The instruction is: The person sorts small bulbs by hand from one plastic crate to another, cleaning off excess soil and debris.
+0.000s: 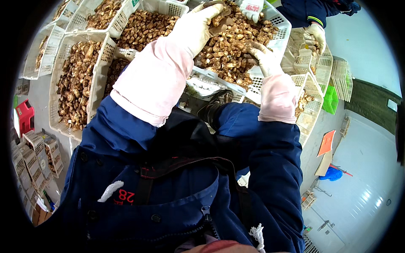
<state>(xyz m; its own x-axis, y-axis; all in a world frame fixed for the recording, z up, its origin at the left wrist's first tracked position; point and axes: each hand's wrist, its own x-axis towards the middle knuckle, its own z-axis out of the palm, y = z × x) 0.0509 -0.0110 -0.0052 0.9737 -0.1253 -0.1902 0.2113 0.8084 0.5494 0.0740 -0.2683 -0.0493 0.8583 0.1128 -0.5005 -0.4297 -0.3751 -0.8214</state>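
Note:
A white crate [282, 40] in front of me holds a heap of small, knobbly brown mushrooms [230, 50] with pale patches. My left hand [197, 26], in a cream glove and pink cuff, is over the heap's far left side. Its fingers close round a brown mushroom [217, 22], larger and flatter than the rest; part of it is hidden by the glove. My right hand [265, 59], gloved the same way, reaches in from the right. Its fingers are apart and rest on the mushrooms near the crate's right wall.
Another person's gloved hand [315, 38] works over a crate [325, 63] at the right; one more white glove [252, 9] is at the far edge. Crates of mushrooms [78, 84] stand to the left. A red stool [25, 118] and stacked crates [36, 147] are on the left floor.

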